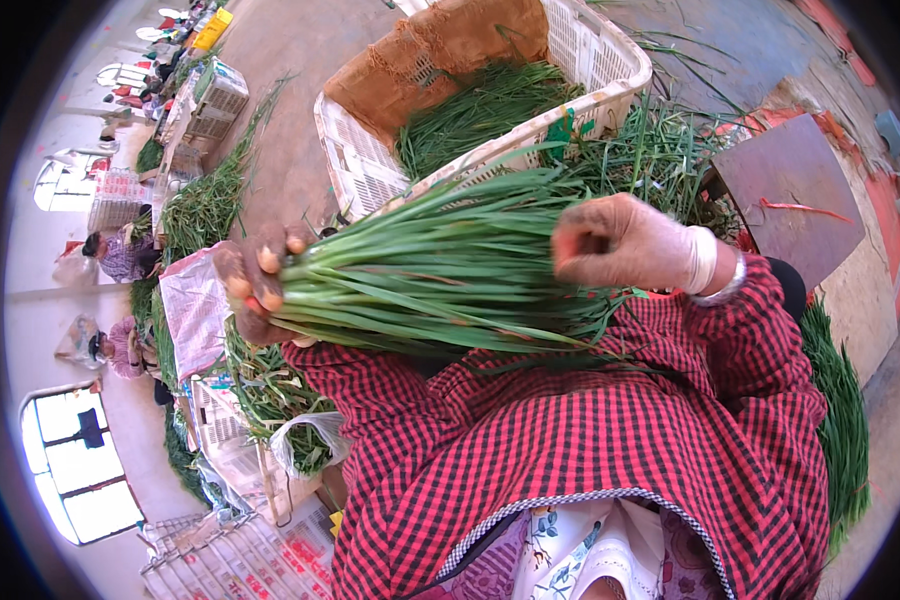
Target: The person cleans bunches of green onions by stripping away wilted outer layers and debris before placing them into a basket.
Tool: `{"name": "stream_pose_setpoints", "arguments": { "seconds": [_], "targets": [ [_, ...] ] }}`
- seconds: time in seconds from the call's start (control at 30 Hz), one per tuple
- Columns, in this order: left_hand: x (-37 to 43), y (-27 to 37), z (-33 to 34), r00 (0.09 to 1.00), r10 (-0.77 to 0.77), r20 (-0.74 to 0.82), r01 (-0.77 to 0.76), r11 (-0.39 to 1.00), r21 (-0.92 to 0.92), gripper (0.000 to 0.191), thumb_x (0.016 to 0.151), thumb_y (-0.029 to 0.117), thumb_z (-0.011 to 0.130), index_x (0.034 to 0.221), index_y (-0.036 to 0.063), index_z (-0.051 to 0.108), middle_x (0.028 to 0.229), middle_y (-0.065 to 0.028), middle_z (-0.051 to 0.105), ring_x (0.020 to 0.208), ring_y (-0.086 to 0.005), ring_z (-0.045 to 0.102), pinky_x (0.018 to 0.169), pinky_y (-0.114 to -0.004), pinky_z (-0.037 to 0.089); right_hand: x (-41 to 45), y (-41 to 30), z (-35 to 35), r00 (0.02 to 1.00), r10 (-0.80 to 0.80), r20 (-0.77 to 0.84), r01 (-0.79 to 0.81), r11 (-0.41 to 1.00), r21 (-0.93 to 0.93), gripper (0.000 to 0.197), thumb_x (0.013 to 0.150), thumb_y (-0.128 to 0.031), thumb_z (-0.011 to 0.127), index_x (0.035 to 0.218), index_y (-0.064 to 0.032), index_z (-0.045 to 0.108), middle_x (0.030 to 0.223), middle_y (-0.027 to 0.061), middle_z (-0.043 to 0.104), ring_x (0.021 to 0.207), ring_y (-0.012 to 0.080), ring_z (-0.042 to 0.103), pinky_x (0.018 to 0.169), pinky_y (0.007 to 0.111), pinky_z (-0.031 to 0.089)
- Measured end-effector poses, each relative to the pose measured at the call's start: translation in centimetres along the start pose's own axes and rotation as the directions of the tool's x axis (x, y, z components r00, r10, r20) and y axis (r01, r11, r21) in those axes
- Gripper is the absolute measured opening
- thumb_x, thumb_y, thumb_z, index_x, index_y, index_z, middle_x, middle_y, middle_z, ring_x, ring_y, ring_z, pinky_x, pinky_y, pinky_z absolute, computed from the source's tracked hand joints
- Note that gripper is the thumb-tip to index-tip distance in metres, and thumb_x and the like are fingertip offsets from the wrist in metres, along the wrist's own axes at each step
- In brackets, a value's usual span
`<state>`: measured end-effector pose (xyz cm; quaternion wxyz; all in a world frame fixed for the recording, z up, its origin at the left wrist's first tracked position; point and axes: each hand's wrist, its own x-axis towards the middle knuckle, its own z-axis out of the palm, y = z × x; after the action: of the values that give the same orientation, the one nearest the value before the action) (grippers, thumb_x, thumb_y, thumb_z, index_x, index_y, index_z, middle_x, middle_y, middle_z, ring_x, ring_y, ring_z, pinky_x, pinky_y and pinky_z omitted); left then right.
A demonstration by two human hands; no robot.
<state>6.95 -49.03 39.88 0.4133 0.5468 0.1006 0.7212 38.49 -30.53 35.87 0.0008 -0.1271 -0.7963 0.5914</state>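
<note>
My left hand [259, 274], in a dark glove with bare fingertips, grips a thick bunch of long green leaves [435, 262], which look like Chinese chives. It holds them at the pale stem end. The leaves fan out to the right across my red-and-black checked jacket [592, 442]. At the leaf tips is my right hand [619, 240], its fingers curled and blurred. Whether it pinches any leaves, I cannot tell. Just beyond the bunch stands a white plastic crate [604, 45], lined with brown cloth [375, 82] and holding more green leaves [487, 109].
Loose leaves [645, 150] heap beside the crate, near a flat board [791, 195] with a red strip on it. More leaves [836, 420] lie at my right side. Leaf scraps [277, 390] and crates [255, 555] stand to my left. Other people [124, 255] sit farther left.
</note>
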Motion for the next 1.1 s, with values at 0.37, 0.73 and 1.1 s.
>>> {"name": "stream_pose_setpoints", "arguments": {
  "seconds": [0.37, 0.73, 1.1],
  "targets": [
    [-0.2, -0.6, 0.6, 0.957, 0.012, -0.290, 0.033, 0.988, 0.150, 0.019, 0.089, 0.007, 0.062, 0.105, 0.0118, 0.054, 0.093, -0.0023, 0.061, 0.111, -0.0221, 0.055, 0.108, -0.044, 0.038, 1.1, -2.9, 5.1, 0.852, -0.404, -0.332, 0.226, 0.857, -0.462, 0.015, 0.086, -0.022, 0.066, 0.090, -0.0092, 0.073, 0.083, 0.0077, 0.068, 0.076, 0.0269, 0.068, 0.067, 0.035, 0.054],
    [0.4, -1.3, 2.6, 0.992, -0.016, -0.126, 0.046, 0.969, 0.244, 0.017, 0.090, 0.007, 0.066, 0.106, 0.0128, 0.061, 0.091, -0.0006, 0.064, 0.108, -0.0187, 0.055, 0.105, -0.039, 0.037, 3.5, -1.6, 7.6, 0.991, -0.029, -0.134, 0.070, 0.945, 0.319, 0.038, 0.090, -0.041, 0.067, 0.088, -0.0035, 0.072, 0.067, 0.0094, 0.064, 0.063, 0.0213, 0.061, 0.063, 0.034, 0.050],
    [0.2, -0.5, 2.1, 0.998, 0.005, -0.068, 0.009, 0.978, 0.207, 0.014, 0.089, 0.010, 0.067, 0.102, 0.0136, 0.064, 0.090, -0.0002, 0.069, 0.106, -0.0172, 0.058, 0.103, -0.038, 0.039, 2.5, -2.8, 7.5, 0.991, 0.068, 0.116, -0.131, 0.675, 0.726, 0.017, 0.096, -0.020, 0.064, 0.099, -0.0040, 0.066, 0.079, -0.0034, 0.062, 0.061, 0.0063, 0.050, 0.054, 0.023, 0.042]
  ]
}}
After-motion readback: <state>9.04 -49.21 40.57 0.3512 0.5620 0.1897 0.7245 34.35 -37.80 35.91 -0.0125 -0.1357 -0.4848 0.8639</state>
